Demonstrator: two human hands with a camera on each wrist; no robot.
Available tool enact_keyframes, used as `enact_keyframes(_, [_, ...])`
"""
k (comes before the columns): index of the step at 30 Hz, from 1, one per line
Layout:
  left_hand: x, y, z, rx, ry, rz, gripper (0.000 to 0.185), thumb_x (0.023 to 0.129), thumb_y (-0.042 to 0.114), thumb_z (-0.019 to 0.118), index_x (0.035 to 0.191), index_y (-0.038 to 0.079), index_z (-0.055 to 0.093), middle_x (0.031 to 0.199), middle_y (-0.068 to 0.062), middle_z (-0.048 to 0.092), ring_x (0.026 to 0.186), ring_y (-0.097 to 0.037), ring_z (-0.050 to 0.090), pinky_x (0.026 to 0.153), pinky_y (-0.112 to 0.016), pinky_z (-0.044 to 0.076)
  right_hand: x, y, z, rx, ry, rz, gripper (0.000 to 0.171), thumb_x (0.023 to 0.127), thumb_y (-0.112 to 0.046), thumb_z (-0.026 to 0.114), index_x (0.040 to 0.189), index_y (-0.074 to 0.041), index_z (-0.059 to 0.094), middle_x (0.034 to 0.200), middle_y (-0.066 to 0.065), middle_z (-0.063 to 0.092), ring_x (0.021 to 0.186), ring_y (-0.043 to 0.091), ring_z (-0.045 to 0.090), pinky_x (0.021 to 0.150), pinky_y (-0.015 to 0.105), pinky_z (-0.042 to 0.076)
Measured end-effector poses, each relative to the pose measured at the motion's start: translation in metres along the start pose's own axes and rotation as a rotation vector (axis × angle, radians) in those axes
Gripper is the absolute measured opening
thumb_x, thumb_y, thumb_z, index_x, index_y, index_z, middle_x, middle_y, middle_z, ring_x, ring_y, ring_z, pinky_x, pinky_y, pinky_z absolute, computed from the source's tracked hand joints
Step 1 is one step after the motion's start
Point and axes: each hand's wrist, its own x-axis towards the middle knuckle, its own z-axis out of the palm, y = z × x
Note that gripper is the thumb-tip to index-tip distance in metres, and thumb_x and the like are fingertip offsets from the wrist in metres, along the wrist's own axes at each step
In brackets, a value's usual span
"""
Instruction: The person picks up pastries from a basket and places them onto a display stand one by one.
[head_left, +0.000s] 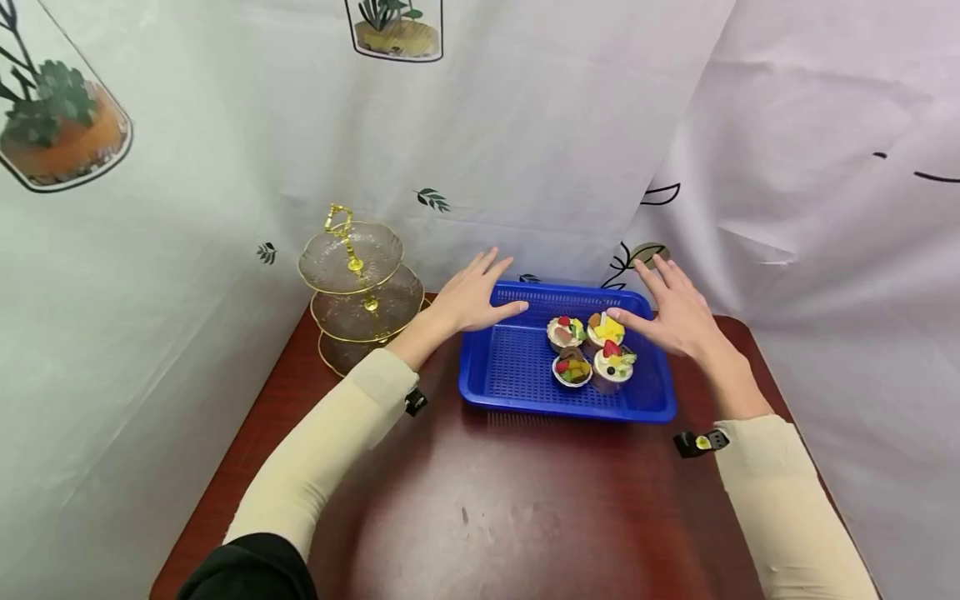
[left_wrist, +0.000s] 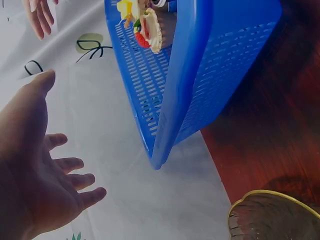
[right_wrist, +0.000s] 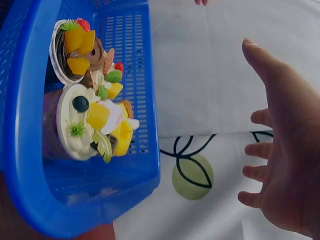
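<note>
Basket (head_left: 517,367) of blue plastic sits toward the far edge of the red-brown table (head_left: 510,508), a little right of its middle. Starting at the table's far left corner, a three-tier glass stand (head_left: 358,287) with gold rims and a gold handle stands just left of the basket, apart from it. Next comes the left hand (head_left: 471,297), fingers straight and spread, palm down over the basket's far left corner; from the left wrist view it hangs beside that corner without touching it. Inside the basket, the left half is bare mesh, and four cupcakes (head_left: 590,350) topped with fruit cluster together in the right half. Over the basket's far right corner hovers the right hand (head_left: 675,317), fingers likewise straight and spread, holding nothing; its thumb reaches toward the cupcakes, and whether it touches one cannot be told.
</note>
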Motion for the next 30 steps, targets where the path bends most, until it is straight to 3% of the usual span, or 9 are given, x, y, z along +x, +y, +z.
enact_keyframes(4, [0.002, 0.001, 0.001, -0.090, 0.043, -0.005, 0.095, 0.096, 0.077, 0.054, 0.170, 0.023, 0.026, 0.177, -0.008, 0.015, 0.161, -0.032, 0.020, 0.122, -0.060, 0.032, -0.003, 0.006, -0.002, 0.058, 0.001, 0.004, 0.101, 0.096, -0.066, 0.064, 0.171, -0.015, 0.019, 0.175, 0.023, 0.010, 0.159, 0.049, 0.009, 0.116, 0.080, 0.015])
enact_keyframes(8, [0.008, 0.004, 0.008, -0.231, 0.061, 0.030, 0.093, 0.098, 0.072, 0.058, 0.168, 0.018, 0.030, 0.174, -0.010, 0.026, 0.157, -0.031, 0.030, 0.122, -0.055, 0.034, -0.007, 0.013, 0.000, 0.107, -0.001, 0.007, 0.098, 0.097, -0.062, 0.066, 0.170, -0.013, 0.022, 0.174, 0.025, 0.013, 0.157, 0.052, 0.013, 0.119, 0.077, 0.017])
enact_keyframes(12, [0.011, 0.010, 0.017, -0.348, 0.022, 0.039, 0.090, 0.099, 0.067, 0.060, 0.167, 0.016, 0.032, 0.170, -0.010, 0.035, 0.155, -0.028, 0.035, 0.123, -0.050, 0.033, -0.012, 0.021, 0.006, 0.146, -0.007, 0.022, 0.096, 0.098, -0.060, 0.066, 0.169, -0.011, 0.024, 0.171, 0.028, 0.020, 0.155, 0.054, 0.019, 0.118, 0.076, 0.019])
enact_keyframes(19, [0.019, 0.017, 0.022, -0.441, -0.030, 0.037, 0.089, 0.099, 0.064, 0.063, 0.168, 0.018, 0.030, 0.170, -0.010, 0.035, 0.155, -0.033, 0.035, 0.121, -0.054, 0.036, -0.019, 0.039, 0.017, 0.265, 0.008, 0.087, 0.090, 0.101, -0.058, 0.063, 0.168, -0.011, 0.027, 0.165, 0.029, 0.032, 0.150, 0.051, 0.031, 0.116, 0.074, 0.027])
enact_keyframes(25, [0.032, 0.026, 0.021, -0.613, -0.055, 0.030, 0.090, 0.098, 0.058, 0.070, 0.167, 0.016, 0.031, 0.168, -0.012, 0.037, 0.154, -0.031, 0.036, 0.119, -0.051, 0.039, -0.025, 0.055, 0.025, 0.448, 0.006, 0.136, 0.081, 0.107, -0.051, 0.058, 0.166, -0.003, 0.029, 0.159, 0.034, 0.040, 0.144, 0.053, 0.042, 0.113, 0.071, 0.036])
enact_keyframes(27, [0.036, 0.029, 0.024, -0.654, -0.078, 0.021, 0.090, 0.098, 0.057, 0.071, 0.167, 0.016, 0.031, 0.168, -0.012, 0.037, 0.154, -0.029, 0.036, 0.119, -0.049, 0.039, -0.026, 0.060, 0.027, 0.513, -0.003, 0.154, 0.078, 0.109, -0.049, 0.055, 0.166, -0.001, 0.029, 0.159, 0.034, 0.040, 0.143, 0.052, 0.044, 0.111, 0.064, 0.041])
enact_keyframes(30, [0.042, 0.032, 0.032, -0.737, -0.098, -0.009, 0.087, 0.097, 0.054, 0.073, 0.166, 0.017, 0.033, 0.167, -0.009, 0.039, 0.153, -0.028, 0.038, 0.119, -0.047, 0.040, -0.027, 0.064, 0.031, 0.602, -0.018, 0.172, 0.074, 0.111, -0.045, 0.053, 0.165, 0.000, 0.030, 0.158, 0.035, 0.041, 0.138, 0.047, 0.049, 0.103, 0.042, 0.053])
